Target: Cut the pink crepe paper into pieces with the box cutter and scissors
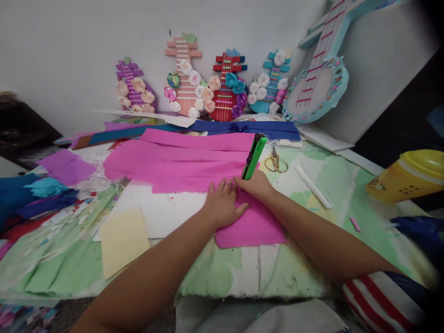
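Observation:
My right hand (258,186) is closed around a green and black box cutter (255,155), which stands nearly upright. Its lower end is hidden by my fingers. My left hand (225,203) lies flat with fingers spread on a bright pink paper sheet (256,226), close beside my right hand. Longer pink strips (166,159) stretch away to the left and behind my hands. Under them is a white board (159,208). Gold-handled scissors (276,163) lie just beyond my right hand.
A white stick (313,187) and a yellow lidded cup (411,175) are on the right. At left lie a cream paper square (124,240) and coloured scraps (48,187). Blue strips (267,128) and several flower-decorated paper instruments (225,88) line the wall.

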Available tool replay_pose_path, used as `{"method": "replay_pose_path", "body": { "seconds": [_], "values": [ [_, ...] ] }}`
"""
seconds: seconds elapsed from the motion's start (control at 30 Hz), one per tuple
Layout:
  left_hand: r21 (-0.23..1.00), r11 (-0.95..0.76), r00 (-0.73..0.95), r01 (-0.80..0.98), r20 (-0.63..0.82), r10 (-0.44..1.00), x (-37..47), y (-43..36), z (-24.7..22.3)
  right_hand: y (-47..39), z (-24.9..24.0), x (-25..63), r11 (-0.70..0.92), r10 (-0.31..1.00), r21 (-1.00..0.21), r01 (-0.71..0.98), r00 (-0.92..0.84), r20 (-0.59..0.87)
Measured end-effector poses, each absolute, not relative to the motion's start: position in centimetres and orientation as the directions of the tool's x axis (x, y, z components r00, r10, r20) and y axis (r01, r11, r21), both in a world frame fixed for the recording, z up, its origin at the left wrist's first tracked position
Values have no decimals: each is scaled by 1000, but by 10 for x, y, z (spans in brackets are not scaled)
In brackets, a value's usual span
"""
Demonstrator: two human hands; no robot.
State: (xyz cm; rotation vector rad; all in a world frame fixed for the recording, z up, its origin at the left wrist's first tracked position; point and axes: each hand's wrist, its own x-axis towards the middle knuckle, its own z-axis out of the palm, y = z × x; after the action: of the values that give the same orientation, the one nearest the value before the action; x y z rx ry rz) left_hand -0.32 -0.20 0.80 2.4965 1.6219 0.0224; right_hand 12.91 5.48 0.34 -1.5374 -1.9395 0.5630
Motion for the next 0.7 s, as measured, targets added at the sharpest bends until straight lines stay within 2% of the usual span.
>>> {"method": "replay_pose_path", "body": {
  "seconds": [0.2, 0.7],
  "values": [
    [103, -400, 408, 911, -70, 910, -4, 0, 4, 57, 4, 135, 168, 986, -796, 582, -90, 142],
    [92, -395, 402, 914, -80, 912, -3, -1, 4, 59, -1, 134, 95, 989, -894, 438, 57, 133]
  ]
}}
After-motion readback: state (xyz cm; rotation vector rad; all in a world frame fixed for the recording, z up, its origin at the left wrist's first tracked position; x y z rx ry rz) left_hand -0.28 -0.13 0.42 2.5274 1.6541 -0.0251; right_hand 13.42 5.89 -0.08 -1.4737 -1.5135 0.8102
